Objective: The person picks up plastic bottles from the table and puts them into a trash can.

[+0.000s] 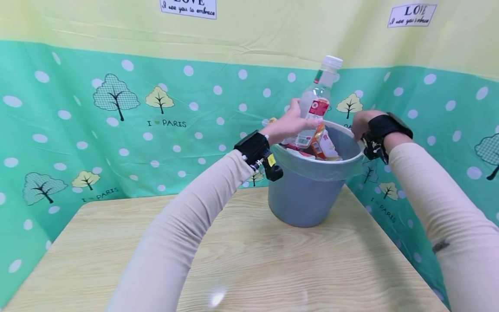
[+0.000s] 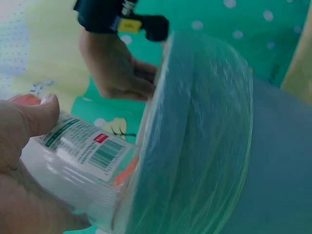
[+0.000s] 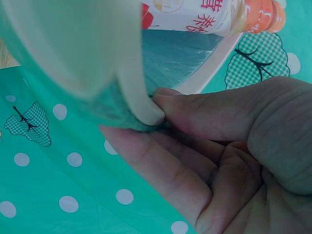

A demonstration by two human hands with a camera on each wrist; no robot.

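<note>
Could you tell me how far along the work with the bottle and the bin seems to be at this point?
Already done: the bin is lined with a bag and holds some packaging, including an orange packet. In hand: the left hand grips a clear plastic bottle at the bin's mouth, upright and mostly above the rim, while the right hand pinches the rim. Left: the bottle is not yet inside and released.

Both arms in beige sleeves reach forward with black wrist bands, the left hand (image 1: 289, 123) curled with thumb pressed against what it grips, the right hand (image 1: 360, 123) pinching between thumb and bent fingers.
</note>
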